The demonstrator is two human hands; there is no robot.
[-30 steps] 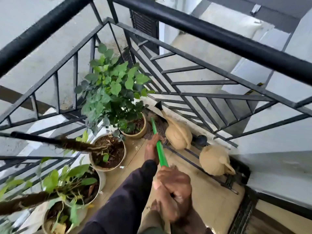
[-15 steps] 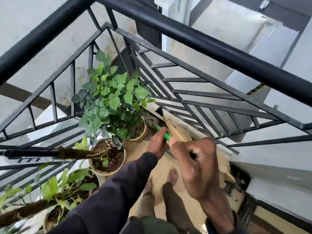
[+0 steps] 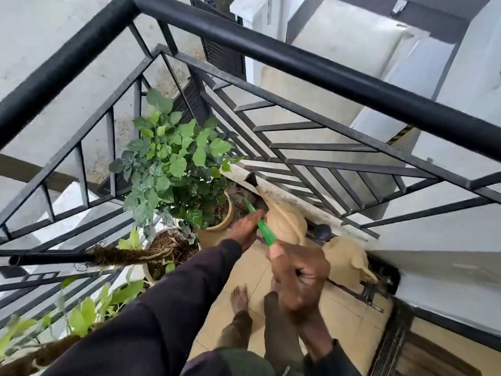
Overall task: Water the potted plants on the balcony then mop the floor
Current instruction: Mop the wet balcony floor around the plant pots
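Dark sleeves fill the bottom of my view, both cut off by the frame. Nearest, the right hand (image 3: pixel 296 276) is curled tight round the upper end of the green mop handle (image 3: pixel 265 232), whose top is hidden inside the fist. Just beyond, the left hand (image 3: pixel 245 229) grips the same handle lower down. The handle's long axis runs away from me and leftward, down toward the floor at the railing corner. It passes between the tan pot (image 3: pixel 221 225) of the leafy plant (image 3: pixel 173 164) and a tan watering can (image 3: pixel 288 222). Its far end vanishes into a dark fibrous patch that I cannot make out clearly.

A bare foot (image 3: pixel 240 297) stands on the beige floor tiles (image 3: pixel 347 324). The open floor is only a narrow strip, hemmed in by pots on the left and by a second watering can (image 3: pixel 348 263) near the wall on the right. The black railing (image 3: pixel 271 57) closes both far sides. The lower-left plants (image 3: pixel 81 316) are blurred.
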